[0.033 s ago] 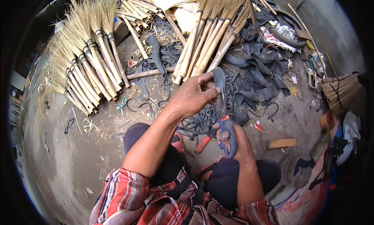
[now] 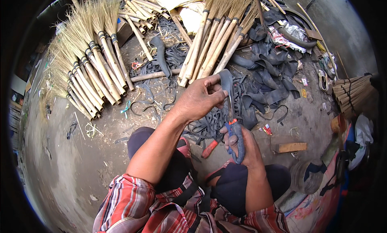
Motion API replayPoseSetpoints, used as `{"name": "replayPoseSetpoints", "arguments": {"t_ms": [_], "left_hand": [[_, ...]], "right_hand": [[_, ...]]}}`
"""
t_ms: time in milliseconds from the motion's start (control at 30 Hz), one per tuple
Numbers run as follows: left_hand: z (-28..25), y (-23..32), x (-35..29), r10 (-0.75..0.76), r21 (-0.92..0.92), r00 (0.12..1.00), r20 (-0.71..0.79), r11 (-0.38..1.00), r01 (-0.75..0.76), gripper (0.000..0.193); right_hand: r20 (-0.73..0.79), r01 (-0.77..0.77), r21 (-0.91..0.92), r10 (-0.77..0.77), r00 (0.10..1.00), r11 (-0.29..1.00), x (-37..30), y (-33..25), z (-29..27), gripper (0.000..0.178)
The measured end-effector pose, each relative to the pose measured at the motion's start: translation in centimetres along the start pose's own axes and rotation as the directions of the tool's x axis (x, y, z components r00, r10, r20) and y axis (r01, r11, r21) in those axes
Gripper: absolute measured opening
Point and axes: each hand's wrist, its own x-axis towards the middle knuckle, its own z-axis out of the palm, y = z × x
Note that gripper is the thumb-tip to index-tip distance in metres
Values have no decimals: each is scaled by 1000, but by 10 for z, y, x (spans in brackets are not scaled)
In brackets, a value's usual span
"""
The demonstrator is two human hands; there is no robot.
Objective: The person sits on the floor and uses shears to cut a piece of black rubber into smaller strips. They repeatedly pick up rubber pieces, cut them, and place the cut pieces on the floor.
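Observation:
My left hand pinches a dark grey rubber strip between thumb and fingers, in front of the bamboo broom handles. In my right hand is a pair of scissors with blue-wrapped handles and some red at the pivot. Their blades point up and away from me, against the lower end of the strip. How far the blades are apart is hard to see. Beneath my hands lies a heap of thin cut rubber strips. A red-handled tool rests on the floor near my feet.
Finished brooms lie in a row at the left, and more brooms lie ahead. Wide rubber pieces are heaped to the right. A wooden block and a stick bundle lie at the right. Bamboo poles are stacked behind.

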Motion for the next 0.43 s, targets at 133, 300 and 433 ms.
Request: {"name": "replayPoseSetpoints", "arguments": {"t_ms": [133, 300, 433], "left_hand": [[-3, 0, 1, -7, -15, 999, 32, 1000, 7, 29], [-2, -2, 0, -17, -133, 996, -89, 991, 5, 41], [-4, 0, 0, 22, -43, 999, -38, 999, -24, 49]], "right_hand": [[-87, -17, -152, 3, 996, 988, 0, -6, 3, 45], [-107, -46, -143, 30, 994, 989, -1, -11, 6, 46], [-120, -51, -41, 45, 992, 998, 5, 1, 9, 50]]}}
